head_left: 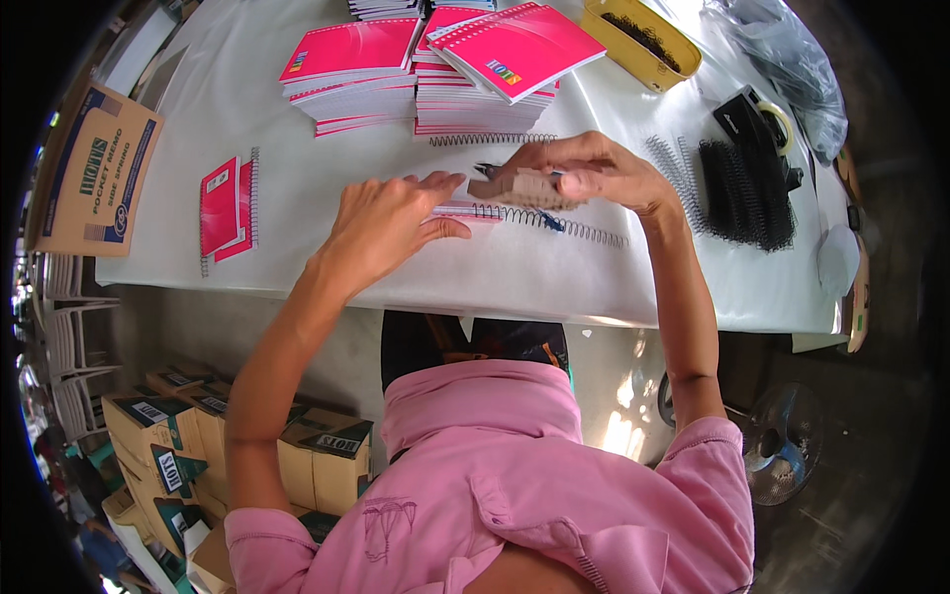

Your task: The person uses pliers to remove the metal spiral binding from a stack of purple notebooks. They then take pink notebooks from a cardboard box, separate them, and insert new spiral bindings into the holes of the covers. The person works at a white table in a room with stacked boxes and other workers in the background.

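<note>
A small notebook [465, 210] with white pages and pink covers lies near the table's front edge. My left hand [391, 213] is over its left end, the thumb on the near side and the fingers on the far side. A dark wire coil [594, 235] runs through its edge and sticks out well to the right. Just above the coil, my right hand [609, 176] is closed around pliers [534, 188] with a tan, wrapped-looking handle; their dark jaws point left toward my left fingertips. A small blue piece shows beside the coil, its kind unclear.
Stacks of pink notebooks [361, 54] stand at the back. Two pink notebooks [226, 210] with coils lie left, near a cardboard box [99, 173]. A yellow bin [683, 49] holds dark coils. Black coils [747, 193] and a tape dispenser [744, 121] sit right; a loose coil [490, 140] lies behind my hands.
</note>
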Demonstrator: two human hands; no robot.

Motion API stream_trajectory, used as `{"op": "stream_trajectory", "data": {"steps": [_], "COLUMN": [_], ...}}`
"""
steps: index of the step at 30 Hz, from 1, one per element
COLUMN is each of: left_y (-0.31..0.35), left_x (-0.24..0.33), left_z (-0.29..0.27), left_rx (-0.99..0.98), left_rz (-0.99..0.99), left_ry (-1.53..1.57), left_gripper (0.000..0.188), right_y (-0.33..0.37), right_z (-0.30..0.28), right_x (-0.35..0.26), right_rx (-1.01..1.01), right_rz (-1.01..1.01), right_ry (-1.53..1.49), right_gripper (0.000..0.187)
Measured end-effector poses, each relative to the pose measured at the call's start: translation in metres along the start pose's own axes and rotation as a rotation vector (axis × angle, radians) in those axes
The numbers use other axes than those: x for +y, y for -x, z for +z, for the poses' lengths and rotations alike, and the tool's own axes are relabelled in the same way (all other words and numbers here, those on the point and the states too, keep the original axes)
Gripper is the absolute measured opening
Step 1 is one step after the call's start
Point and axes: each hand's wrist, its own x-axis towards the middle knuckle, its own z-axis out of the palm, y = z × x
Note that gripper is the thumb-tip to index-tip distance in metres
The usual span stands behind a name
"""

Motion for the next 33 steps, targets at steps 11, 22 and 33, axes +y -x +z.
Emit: {"op": "stream_trajectory", "data": {"steps": [11,22,33], "left_y": [-0.017,-0.01,-0.012], "left_x": [-0.004,-0.012,-0.026], "left_z": [-0.026,-0.012,-0.001], "left_rx": [-0.293,-0.101,-0.093], "left_rz": [-0.014,-0.01,-0.054], "left_ry": [0.056,0.0,0.068], "left_gripper": [0.046,0.06,0.049], "right_y": [-0.005,-0.01,-0.016], "right_z": [-0.001,0.001,-0.006], "right_x": [0.006,0.007,-0.002], "right_rx": [0.017,0.042,0.015], "right_rz": [0.082,-0.009,0.111], "right_ry": [0.047,-0.057,0.007], "right_gripper": [0.059,0.055,0.062]}}
